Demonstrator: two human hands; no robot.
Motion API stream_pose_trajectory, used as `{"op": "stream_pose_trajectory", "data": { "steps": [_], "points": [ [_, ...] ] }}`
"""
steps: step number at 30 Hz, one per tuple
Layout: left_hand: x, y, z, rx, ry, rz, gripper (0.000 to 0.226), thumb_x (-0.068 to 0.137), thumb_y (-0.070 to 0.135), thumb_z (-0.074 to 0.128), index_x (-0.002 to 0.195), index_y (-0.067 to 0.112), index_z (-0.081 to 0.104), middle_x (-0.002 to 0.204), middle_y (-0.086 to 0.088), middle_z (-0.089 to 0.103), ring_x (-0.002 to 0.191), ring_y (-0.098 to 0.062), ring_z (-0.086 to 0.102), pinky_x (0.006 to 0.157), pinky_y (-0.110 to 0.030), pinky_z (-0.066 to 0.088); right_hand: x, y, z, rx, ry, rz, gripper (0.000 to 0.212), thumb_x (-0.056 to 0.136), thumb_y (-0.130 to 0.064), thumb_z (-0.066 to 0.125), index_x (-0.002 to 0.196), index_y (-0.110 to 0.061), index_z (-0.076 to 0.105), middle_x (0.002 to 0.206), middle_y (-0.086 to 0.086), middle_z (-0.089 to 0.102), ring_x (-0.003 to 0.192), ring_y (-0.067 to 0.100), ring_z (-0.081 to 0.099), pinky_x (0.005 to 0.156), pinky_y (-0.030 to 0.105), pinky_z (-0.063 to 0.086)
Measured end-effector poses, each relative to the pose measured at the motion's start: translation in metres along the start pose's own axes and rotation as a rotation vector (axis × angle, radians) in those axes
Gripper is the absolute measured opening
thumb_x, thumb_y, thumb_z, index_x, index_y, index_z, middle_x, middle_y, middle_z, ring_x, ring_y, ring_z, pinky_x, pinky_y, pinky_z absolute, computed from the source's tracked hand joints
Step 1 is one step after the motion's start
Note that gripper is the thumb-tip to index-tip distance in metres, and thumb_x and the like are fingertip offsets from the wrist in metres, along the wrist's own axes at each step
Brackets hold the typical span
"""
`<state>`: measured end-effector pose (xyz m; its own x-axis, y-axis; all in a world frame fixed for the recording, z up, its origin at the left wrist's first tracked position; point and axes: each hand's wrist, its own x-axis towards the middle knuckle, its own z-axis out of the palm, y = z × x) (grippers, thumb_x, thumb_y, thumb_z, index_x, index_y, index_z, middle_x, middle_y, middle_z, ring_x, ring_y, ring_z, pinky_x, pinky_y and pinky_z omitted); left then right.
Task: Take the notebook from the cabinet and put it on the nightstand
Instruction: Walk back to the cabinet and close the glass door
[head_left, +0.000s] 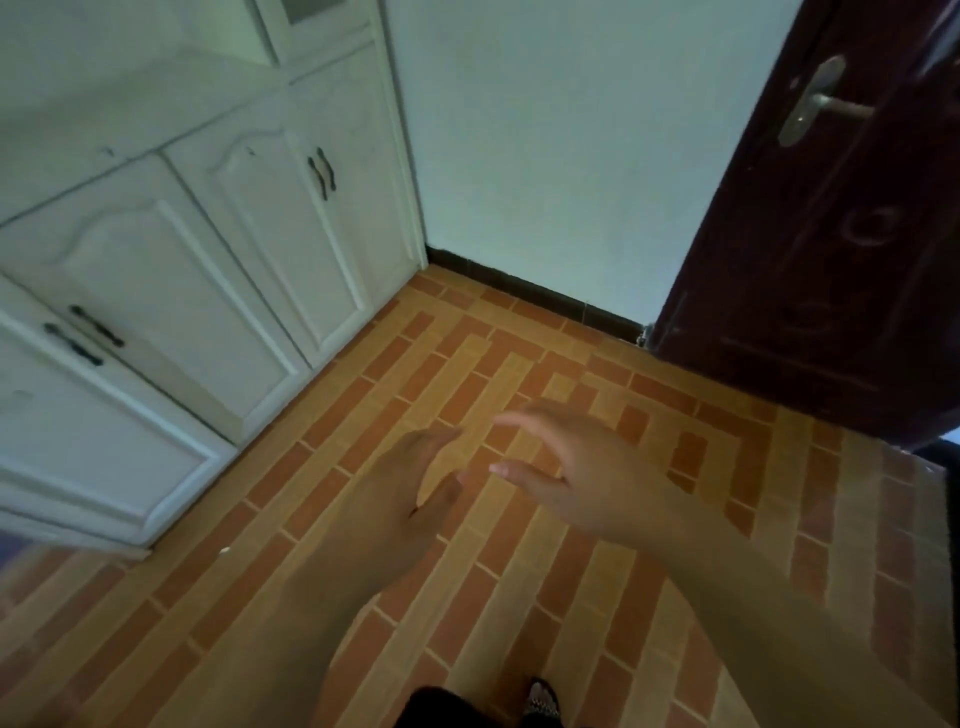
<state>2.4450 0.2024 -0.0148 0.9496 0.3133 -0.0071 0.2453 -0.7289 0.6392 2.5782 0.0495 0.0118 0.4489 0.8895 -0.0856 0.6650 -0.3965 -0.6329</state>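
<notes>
A white cabinet (171, 249) with panelled doors and dark handles runs along the left side; all its doors are closed. No notebook and no nightstand are in sight. My left hand (410, 483) is stretched forward over the floor, fingers apart and holding nothing. My right hand (566, 467) hovers just to its right, fingers loosely curved and spread, also with nothing in it. Both hands are well to the right of the cabinet doors and below them in the picture.
The floor (519, 597) is orange and red brick-pattern tile. A pale wall (571, 156) stands ahead with a dark skirting strip. A dark brown door (831, 234) with a metal lever handle (826, 104) stands at the right.
</notes>
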Motion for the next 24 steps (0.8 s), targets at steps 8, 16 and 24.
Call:
{"op": "stream_pose_trajectory", "data": {
  "steps": [8, 16, 24],
  "points": [
    [0.008, -0.088, -0.083, -0.037, 0.265, -0.296, 0.048, 0.086, 0.055, 0.037, 0.131, 0.039, 0.039, 0.134, 0.02, 0.042, 0.12, 0.001, 0.039, 0.101, -0.029, 0.035, 0.148, -0.059, 0.017, -0.031, -0.156, -0.258, 0.051, 0.089, -0.054, 0.042, 0.136, -0.036, 0.034, 0.142, -0.018, 0.038, 0.128, 0.002, 0.034, 0.088, 0.014, 0.024],
    [0.055, -0.184, -0.195, 0.032, 0.472, -0.38, 0.045, 0.087, 0.047, 0.04, 0.129, 0.032, 0.044, 0.119, 0.018, 0.045, 0.104, -0.002, 0.045, 0.086, -0.022, 0.034, 0.309, -0.138, 0.041, -0.046, -0.152, -0.421, 0.05, 0.089, -0.049, 0.047, 0.135, -0.03, 0.04, 0.138, -0.013, 0.044, 0.123, 0.004, 0.04, 0.085, 0.009, 0.027],
    [0.062, -0.252, -0.294, 0.171, 0.652, -0.504, 0.055, 0.081, 0.054, 0.032, 0.13, 0.032, 0.044, 0.135, 0.002, 0.05, 0.121, -0.016, 0.047, 0.095, -0.028, 0.035, 0.421, -0.222, 0.066, 0.019, -0.182, -0.6, 0.05, 0.089, -0.048, 0.048, 0.134, -0.027, 0.043, 0.136, -0.011, 0.045, 0.122, 0.005, 0.042, 0.096, 0.02, 0.033]
  ]
}}
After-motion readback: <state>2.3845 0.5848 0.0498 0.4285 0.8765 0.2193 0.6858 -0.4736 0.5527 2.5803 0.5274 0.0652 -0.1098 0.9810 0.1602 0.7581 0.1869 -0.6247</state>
